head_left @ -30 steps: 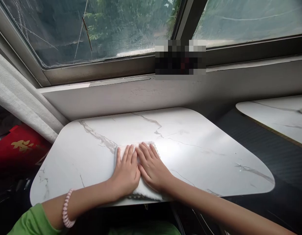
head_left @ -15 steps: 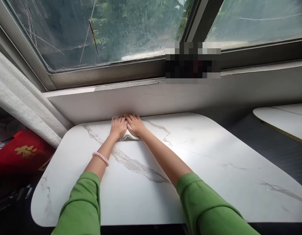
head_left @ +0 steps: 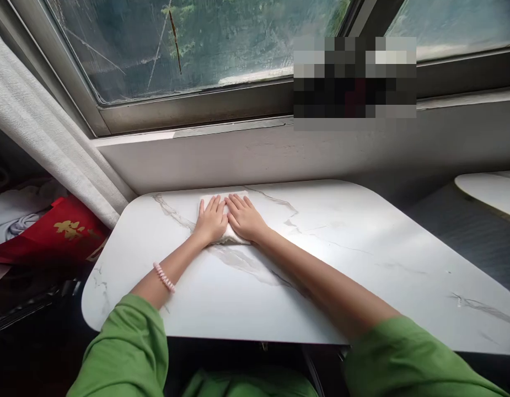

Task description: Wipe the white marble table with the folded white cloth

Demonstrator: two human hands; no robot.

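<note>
A folded white cloth (head_left: 232, 239) lies on a white marbled tabletop (head_left: 321, 215), close to its far edge. My left hand (head_left: 212, 221) rests flat on the cloth's left part, fingers stretched out and pointing away from me. Beside it, my right hand (head_left: 245, 218) presses flat on the right part of the same cloth. The two thumbs nearly meet in the middle. Both palms hide most of the cloth; its top corners and its near edge show. A pink coiled band (head_left: 164, 277) circles my left forearm.
Behind the table's far edge rise a pale wall (head_left: 221, 157) and a framed window (head_left: 238, 44). A light curtain (head_left: 52, 121) and a red bag (head_left: 60, 231) are at the left. Another white tabletop (head_left: 490, 190) stands at the right.
Both hands have drawn back from the table's far edge toward me, and the cloth has come with them. The fingers look flatter and straighter now. The view has shifted a little.
</note>
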